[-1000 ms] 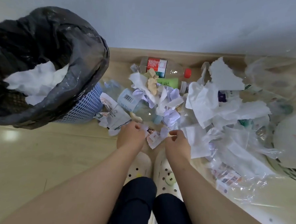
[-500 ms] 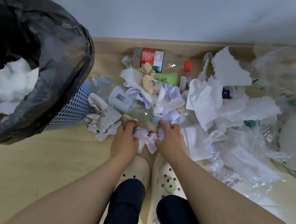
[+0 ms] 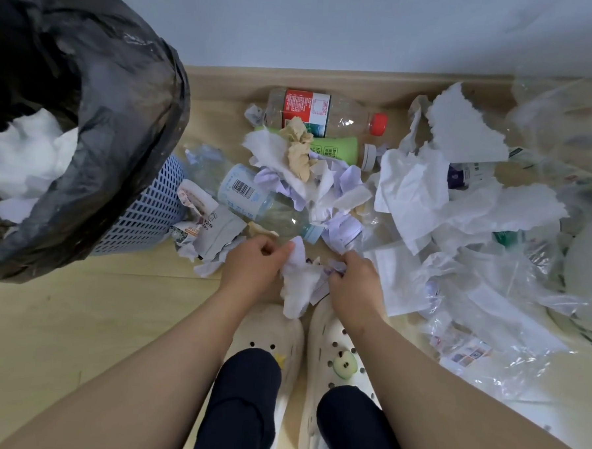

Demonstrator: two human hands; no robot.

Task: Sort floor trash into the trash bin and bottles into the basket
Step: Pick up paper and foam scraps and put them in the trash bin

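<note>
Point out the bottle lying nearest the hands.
The clear barcode-label bottle, just beyond the left hand; the red-capped bottle and green bottle lie farther back.

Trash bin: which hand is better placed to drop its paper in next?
Left hand, probably: it grips white tissue nearer the trash bin; the right hand, gripping paper scraps, is farther.

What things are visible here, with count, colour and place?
trash bin: one, blue with black bag, left
red-capped bottle: one, clear, by the wall
green bottle: one, white cap, below it
barcode bottle: one, clear, pale blue cap, centre
beige paper: one, crumpled, on the pile
tissues: many, white, centre and right
plastic bags: several, clear, right
wrappers: few, printed, beside the bin
clogs: two, white, bottom centre
left hand: one, pinches white tissue
right hand: one, grips paper scraps
</note>
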